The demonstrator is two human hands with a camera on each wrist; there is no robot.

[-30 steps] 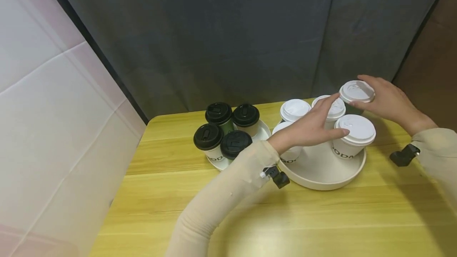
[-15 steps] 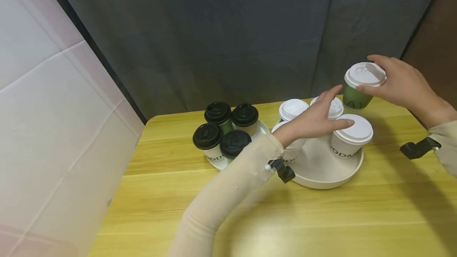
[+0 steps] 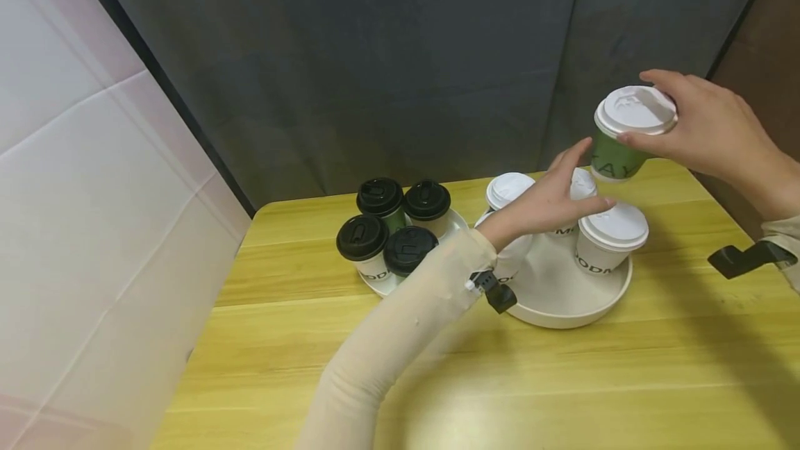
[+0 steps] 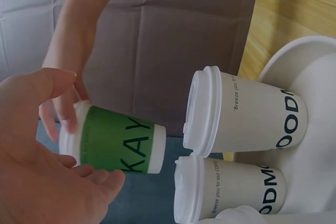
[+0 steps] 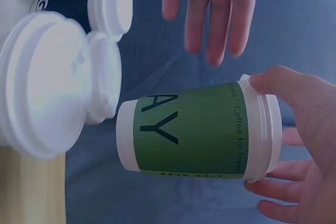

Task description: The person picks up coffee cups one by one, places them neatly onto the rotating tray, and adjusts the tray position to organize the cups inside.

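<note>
A green paper coffee cup (image 3: 615, 155) with a white lid hangs in the air beyond the right side of the round tray (image 3: 562, 321). My right hand (image 3: 719, 120) grips it round the lid, thumb on the near side; the right wrist view shows the cup (image 5: 191, 129) and its printed letters. My left hand (image 3: 546, 203) hovers over the tray with fingers extended, apart from the green cup and holding nothing. Beneath and beside it stand several white-lidded cups, among them a white cup (image 3: 609, 242) at the tray's right. The left hand partly hides the others.
Left of the tray, a smaller white plate (image 3: 459, 222) bears several black-lidded cups, such as one black-lidded cup (image 3: 362, 238) at the front. The wooden table (image 3: 300, 367) ends at a dark curtain (image 3: 375, 75) behind; a pale wall panel (image 3: 94, 228) stands left.
My right hand has lifted the green cup up from beside the tray's back right, first rightward, then slightly back left. The left hand has shifted slightly upward, still over the tray.
</note>
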